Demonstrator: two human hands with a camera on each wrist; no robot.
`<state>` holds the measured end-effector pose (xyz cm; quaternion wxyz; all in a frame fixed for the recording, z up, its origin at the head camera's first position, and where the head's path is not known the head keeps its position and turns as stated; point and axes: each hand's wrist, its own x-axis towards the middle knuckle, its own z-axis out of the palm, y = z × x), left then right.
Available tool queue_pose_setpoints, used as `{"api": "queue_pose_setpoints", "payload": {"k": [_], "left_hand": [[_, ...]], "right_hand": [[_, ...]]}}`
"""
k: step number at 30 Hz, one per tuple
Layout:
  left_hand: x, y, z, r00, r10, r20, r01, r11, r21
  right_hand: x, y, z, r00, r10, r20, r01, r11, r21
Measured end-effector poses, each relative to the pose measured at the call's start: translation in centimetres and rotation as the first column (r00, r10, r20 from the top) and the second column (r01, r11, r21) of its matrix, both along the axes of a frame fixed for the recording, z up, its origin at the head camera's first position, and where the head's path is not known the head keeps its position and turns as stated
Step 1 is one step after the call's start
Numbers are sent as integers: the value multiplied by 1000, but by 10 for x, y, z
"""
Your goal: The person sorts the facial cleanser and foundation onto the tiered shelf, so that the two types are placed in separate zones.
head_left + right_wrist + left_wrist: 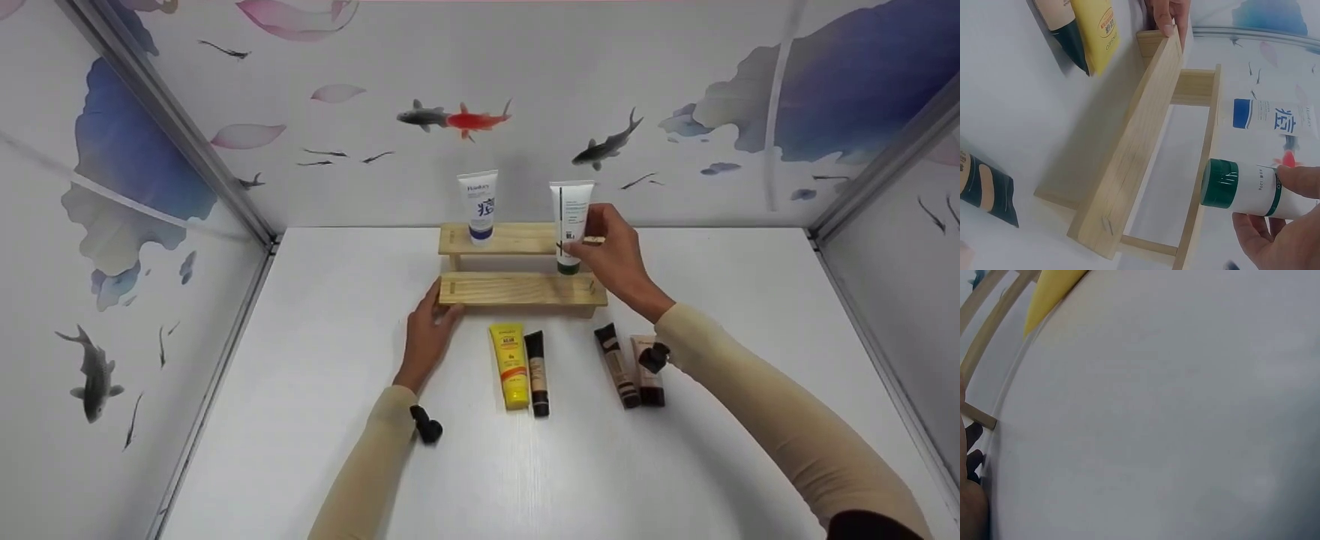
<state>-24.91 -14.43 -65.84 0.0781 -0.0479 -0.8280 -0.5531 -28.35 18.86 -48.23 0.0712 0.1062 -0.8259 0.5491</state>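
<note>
While the white tabletop (315, 420) carries everything, the two-tier pale wooden step shelf (517, 289) stands at its far centre. Left hand (429, 330) rests at the shelf's near-left corner, fingers fairly straight and close together against the lower plank, holding nothing. Right hand (615, 255) grips the white tube with dark green cap (570, 225), thumb and fingers curled round its body. Tube is upright, cap down, at the right end of the shelf; the wrist view shows the cap (1220, 183) just off the upper plank's edge, contact uncertain.

Judgement: for a clean placement, keep the tube vertical, seat the cap flat and fully on the plank, away from the edge, and brace the shelf with the left hand until release.

White tube with blue cap and blue lettering (478, 204) stands on the upper tier, left. Yellow tube (510, 365), slim beige tube with black cap (537, 373) and two brown-and-beige tubes (634, 367) lie near the shelf.
</note>
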Motion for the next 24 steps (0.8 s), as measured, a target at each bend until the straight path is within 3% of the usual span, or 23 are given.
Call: {"api": "queue_pose_setpoints", "payload": {"k": [15,24], "left_hand": [[2,3,3,999,27,38,-25,999,-43],[0,2,2,1000,20,12,-20,999,-29]], "right_hand": [[-21,-15,4,1000,13,-15,-14,998,-62],[-33,-28,5,999,8,-49,-12,997,-77]]}}
